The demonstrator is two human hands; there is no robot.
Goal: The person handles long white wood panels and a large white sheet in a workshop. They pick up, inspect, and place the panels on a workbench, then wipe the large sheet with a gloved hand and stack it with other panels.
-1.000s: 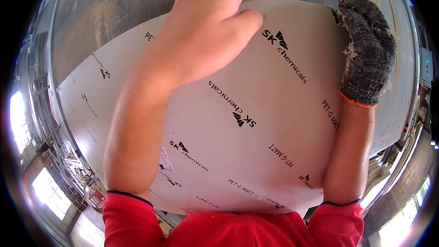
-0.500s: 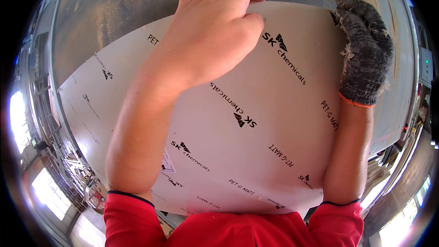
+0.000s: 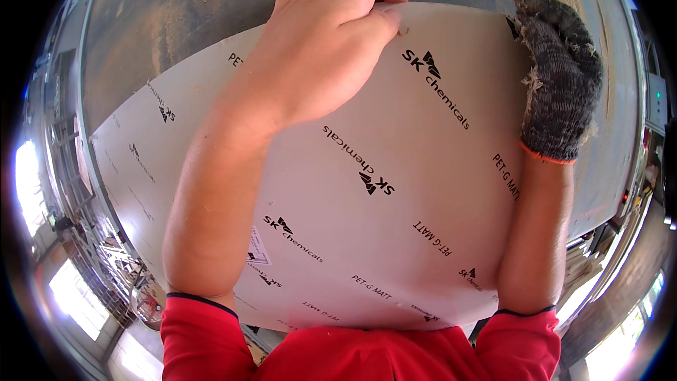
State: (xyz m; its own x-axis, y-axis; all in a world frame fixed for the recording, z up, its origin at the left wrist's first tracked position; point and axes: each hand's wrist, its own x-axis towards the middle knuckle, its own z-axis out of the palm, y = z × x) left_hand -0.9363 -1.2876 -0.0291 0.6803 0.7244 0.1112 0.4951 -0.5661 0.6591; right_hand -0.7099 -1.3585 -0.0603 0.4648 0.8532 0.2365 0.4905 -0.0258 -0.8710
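Note:
A large pale panel (image 3: pixel 303 169) covered in printed film lies in front of me, its near side against my red shirt. My bare left hand (image 3: pixel 331 42) reaches across to the far edge. Its fingers curl over that edge, and the thumb presses in close to the index finger; the fingertips are partly hidden. On the right side, my right hand (image 3: pixel 560 77), in a worn dark grey knit glove with an orange cuff, is closed round the panel's edge near the far right corner. Whatever its fingertips touch underneath is out of sight.
Beneath the panel spreads a wide grey work surface (image 3: pixel 211 0) streaked with sawdust. A small printed label (image 3: pixel 258 248) shows beside my left forearm. Metal racks (image 3: pixel 67 141) stand at the left, and a control box with a green light (image 3: pixel 659 95) is at the right.
My left thumb has moved up, closer to the index finger at the far edge. The gloved right hand and the panel have shifted very slightly left.

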